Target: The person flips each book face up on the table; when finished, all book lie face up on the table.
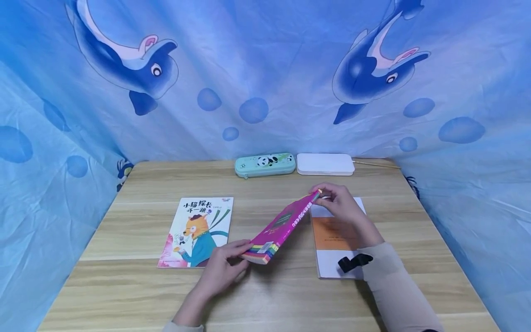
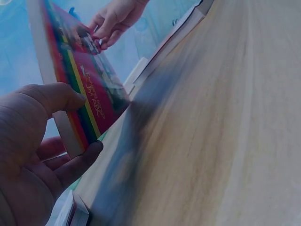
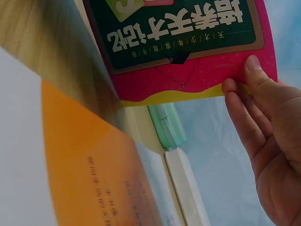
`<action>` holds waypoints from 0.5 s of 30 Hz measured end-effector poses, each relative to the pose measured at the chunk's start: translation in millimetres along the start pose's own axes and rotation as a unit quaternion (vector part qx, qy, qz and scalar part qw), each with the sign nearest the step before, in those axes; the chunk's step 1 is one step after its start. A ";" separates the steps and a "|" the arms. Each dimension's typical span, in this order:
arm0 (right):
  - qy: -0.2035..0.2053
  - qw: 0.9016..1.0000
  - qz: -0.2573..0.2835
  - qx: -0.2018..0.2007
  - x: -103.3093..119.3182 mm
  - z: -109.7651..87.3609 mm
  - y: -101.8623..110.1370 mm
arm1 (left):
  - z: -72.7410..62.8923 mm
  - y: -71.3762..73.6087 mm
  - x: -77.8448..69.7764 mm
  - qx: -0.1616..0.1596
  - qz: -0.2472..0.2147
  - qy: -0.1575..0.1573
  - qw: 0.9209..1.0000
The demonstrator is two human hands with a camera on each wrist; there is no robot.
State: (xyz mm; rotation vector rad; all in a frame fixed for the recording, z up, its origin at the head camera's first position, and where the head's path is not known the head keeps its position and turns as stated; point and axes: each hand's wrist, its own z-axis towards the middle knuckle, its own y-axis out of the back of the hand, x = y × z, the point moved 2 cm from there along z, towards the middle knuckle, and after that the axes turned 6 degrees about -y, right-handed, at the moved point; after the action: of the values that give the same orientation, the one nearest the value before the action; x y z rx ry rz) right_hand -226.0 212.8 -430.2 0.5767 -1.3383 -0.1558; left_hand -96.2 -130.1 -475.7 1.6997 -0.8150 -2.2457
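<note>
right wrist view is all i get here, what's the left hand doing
Observer: The left hand holds the end of the pink book nearer the person, between thumb and fingers.
Operator: ok anything lying left of that book
Observer: Yes, a picture book with an orange animal on its cover lies flat on the table.
Operator: and the mint case, what's printed on it
Observer: The head view shows a black-and-white panda on it.
</note>
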 end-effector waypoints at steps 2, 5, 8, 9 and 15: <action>0.020 1.000 -0.008 -0.009 2.4 0.4 2.0 | 0.6 1.0 -0.9 -0.004 -0.004 -0.002 1.000; 0.042 0.999 -0.011 -0.025 6.3 1.6 4.5 | 1.3 1.9 -1.7 -0.009 -0.007 -0.012 1.000; 0.052 0.998 -0.013 -0.044 8.7 3.2 6.8 | 1.8 2.5 -2.5 -0.014 -0.018 -0.021 1.000; 0.054 0.997 -0.015 -0.050 9.6 3.7 7.3 | 1.9 2.7 -2.7 -0.016 -0.022 -0.023 0.999; 0.061 0.994 -0.043 -0.079 16.1 5.1 9.2 | 2.1 4.4 -2.9 -0.033 -0.034 -0.022 0.999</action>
State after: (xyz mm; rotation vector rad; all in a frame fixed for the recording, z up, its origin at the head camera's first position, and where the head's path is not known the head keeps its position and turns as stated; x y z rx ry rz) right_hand -228.8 212.2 -411.2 0.5017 -1.1718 -0.2890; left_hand -98.0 -131.7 -470.6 1.6785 -0.6948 -2.3341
